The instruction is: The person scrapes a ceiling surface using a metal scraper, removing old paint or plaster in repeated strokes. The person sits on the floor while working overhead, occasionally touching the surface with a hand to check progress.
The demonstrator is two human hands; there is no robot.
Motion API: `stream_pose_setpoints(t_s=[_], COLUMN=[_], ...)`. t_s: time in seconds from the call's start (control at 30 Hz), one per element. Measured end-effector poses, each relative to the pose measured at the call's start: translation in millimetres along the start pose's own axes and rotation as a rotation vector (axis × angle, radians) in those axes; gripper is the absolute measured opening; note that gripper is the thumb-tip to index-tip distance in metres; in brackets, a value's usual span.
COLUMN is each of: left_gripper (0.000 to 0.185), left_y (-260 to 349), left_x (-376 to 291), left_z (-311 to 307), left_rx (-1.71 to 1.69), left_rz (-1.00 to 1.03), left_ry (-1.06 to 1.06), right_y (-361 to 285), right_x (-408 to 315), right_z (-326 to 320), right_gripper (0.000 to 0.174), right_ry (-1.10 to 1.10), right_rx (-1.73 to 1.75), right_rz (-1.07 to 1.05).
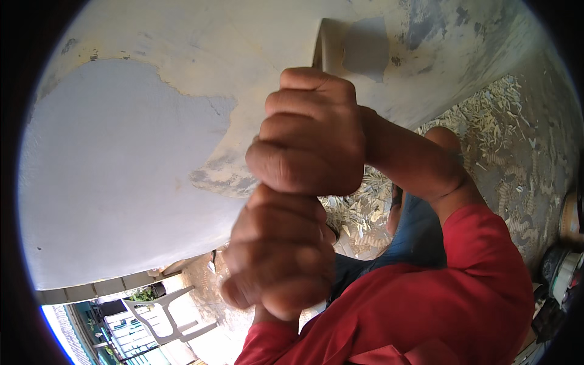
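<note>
My right hand (315, 132) is a tight fist, knuckles up, close against a painted wall (114, 150). From its top sticks out a thin, flat blade (320, 45), apparently that of a scraper, with its edge at the wall. Directly below, and touching it, my left hand (280, 255) is closed in line with the same tool and slightly blurred. Both fists hide the handle. Around the blade the wall is yellowish and patchy, with a bare grey patch (365, 48) just right of it. Smooth light-grey paint covers the wall's left part, ending in a ragged edge.
Peeled paint flakes (488, 109) lie in heaps on the patterned tile floor (515, 200) along the wall's foot. A plastic chair (169, 324) stands at lower left near a bright opening. Containers (563, 273) sit at the right rim. My jeans-clad leg (417, 232) is close beneath my arms.
</note>
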State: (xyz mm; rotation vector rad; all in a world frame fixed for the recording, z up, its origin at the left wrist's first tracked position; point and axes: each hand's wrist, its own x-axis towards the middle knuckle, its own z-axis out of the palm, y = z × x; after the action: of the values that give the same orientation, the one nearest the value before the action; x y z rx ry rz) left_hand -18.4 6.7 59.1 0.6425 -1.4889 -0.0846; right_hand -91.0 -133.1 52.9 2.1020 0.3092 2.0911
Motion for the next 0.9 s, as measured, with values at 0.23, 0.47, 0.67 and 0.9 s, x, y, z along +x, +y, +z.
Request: stream_pose_setpoints(t_s=[0.23, 0.47, 0.67, 0.9], left_gripper=[0.025, 0.029, 0.023, 0.028], left_y=[-5.9, -0.7, 1.5, -1.3], left_x=[13.4, 16.7, 8.6, 9.7], left_z=[0.5, 6.7, -6.9, -1.6], left_rx=[-0.078, 0.077, -0.042, -0.206], left_rz=[-0.052, -0.068, -0.030, -0.063], left_ry=[0.022, -0.012, -0.115, -0.020], right_y=[14.8, 16.4, 8.3, -1.6], right_x=[-2.4, -7.5, -2.9, -0.9], right_z=[-2.5, -5.0, -0.4, -4.3], right_gripper=[0.017, 0.019, 0.022, 0.019], right_ry=[-0.018, -0.095, -0.049, -0.050], right_rx=[-0.135, -0.159, -0.063, -0.065], right_rz=[-0.027, -0.038, -0.018, 0.017])
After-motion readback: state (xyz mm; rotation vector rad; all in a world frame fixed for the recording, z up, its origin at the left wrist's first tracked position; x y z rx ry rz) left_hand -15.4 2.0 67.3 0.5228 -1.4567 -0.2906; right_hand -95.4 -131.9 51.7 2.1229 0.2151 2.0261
